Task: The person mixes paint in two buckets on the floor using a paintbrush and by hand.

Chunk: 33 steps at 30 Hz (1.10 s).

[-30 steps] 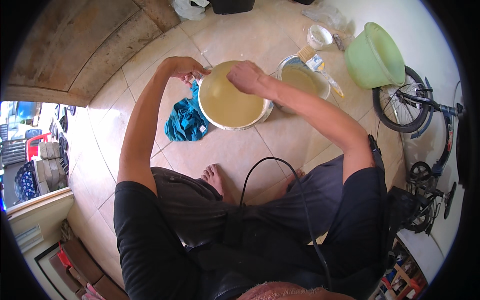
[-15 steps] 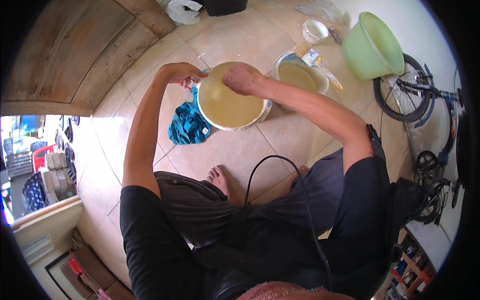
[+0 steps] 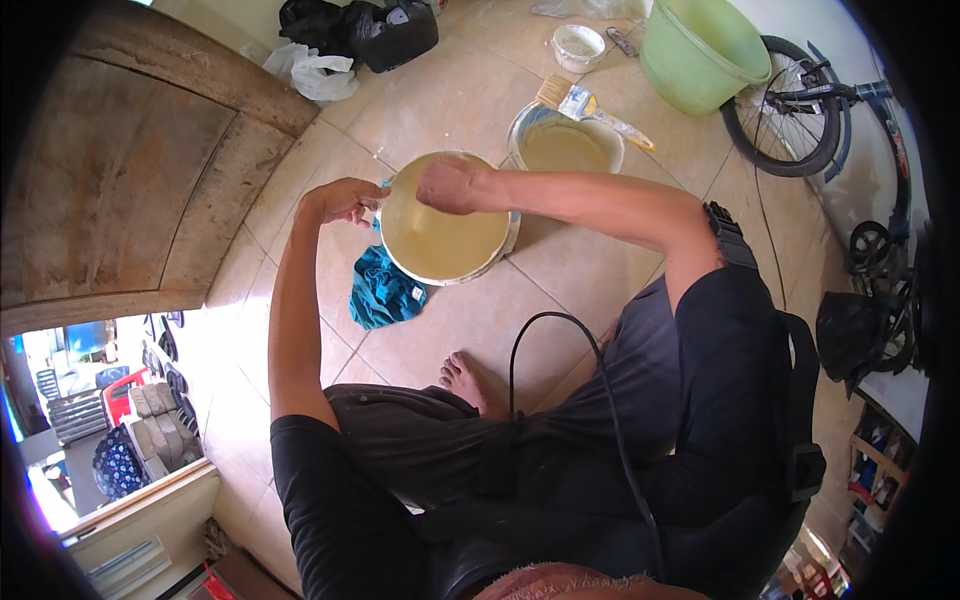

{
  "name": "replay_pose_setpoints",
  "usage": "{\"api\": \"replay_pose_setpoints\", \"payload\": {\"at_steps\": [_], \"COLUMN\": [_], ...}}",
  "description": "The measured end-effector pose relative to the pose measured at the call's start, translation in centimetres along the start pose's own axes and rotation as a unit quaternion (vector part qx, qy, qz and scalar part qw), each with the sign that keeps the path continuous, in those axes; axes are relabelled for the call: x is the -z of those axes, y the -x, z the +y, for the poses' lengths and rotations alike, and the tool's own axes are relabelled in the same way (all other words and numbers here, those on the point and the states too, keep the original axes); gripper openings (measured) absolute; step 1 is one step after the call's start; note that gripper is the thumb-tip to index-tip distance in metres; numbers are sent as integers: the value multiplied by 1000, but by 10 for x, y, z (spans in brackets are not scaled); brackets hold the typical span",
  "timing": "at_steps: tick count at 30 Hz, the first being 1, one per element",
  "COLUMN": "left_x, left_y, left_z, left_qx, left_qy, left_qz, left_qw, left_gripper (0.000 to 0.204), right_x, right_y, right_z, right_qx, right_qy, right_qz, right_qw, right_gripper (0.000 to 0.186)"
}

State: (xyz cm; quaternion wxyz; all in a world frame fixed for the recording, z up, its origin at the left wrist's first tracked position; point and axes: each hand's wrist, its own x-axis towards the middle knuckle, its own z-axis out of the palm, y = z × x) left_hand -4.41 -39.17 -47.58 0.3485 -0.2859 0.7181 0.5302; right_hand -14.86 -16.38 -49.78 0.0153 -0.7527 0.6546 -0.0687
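A large white bucket (image 3: 452,225) of pale yellow-cream liquid stands tilted slightly on the tiles before me. My left hand (image 3: 350,200) is closed at its left rim, thumb side against the edge and the other fingers curled below. Over the bucket's mouth, my right hand (image 3: 455,186) is closed in a fist, slightly blurred; whatever it may hold is hidden. A crumpled teal cloth (image 3: 384,290) lies against the bucket's near left side. Behind and to the right, a second bucket (image 3: 568,150) holds similar liquid, with a wide paintbrush (image 3: 590,108) resting across its rim.
A small white tub (image 3: 577,48) and a big green basin (image 3: 700,60) stand at the back right, beside a bicycle (image 3: 790,110). Black and white plastic bags (image 3: 315,72) lie at the back left near a wooden door (image 3: 130,170). A black cable (image 3: 570,315) loops before my lap.
My view has shifted, so the surroundings sit differently in the picture. My right hand has moved slightly left over the bucket's mouth; the left hand stays at the rim.
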Motion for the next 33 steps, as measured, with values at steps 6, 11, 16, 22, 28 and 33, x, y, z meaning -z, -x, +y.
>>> {"api": "replay_pose_setpoints", "payload": {"at_steps": [6, 11, 16, 22, 28, 33], "left_x": [1, -3, -3, -5, -10, -19], "left_y": [6, 7, 5, 9, 11, 15], "left_z": [0, 1, 3, 6, 2, -6], "left_qx": [3, 1, -2, 1, -33, -12], "left_qy": [-13, -13, -10, -31, -98, -42], "left_qz": [9, 12, 7, 26, 42, 49], "left_qw": [1000, 1000, 1000, 999, 994, 998], "left_gripper": [32, 31, 32, 35, 41, 54], "right_x": [15, 23, 0, 16, 74, 79], "right_y": [8, 11, -2, 13, 28, 48], "right_z": [-7, 8, -5, -3, 0, -5], "right_qx": [80, 33, -23, 67, -67, -208], "right_qy": [-106, 8, 12, -76, -88, -144], "right_qz": [-66, -28, 1, -90, -34, 8], "right_qw": [989, 999, 1000, 991, 993, 967], "right_gripper": [8, 9, 9, 11, 13, 15]}}
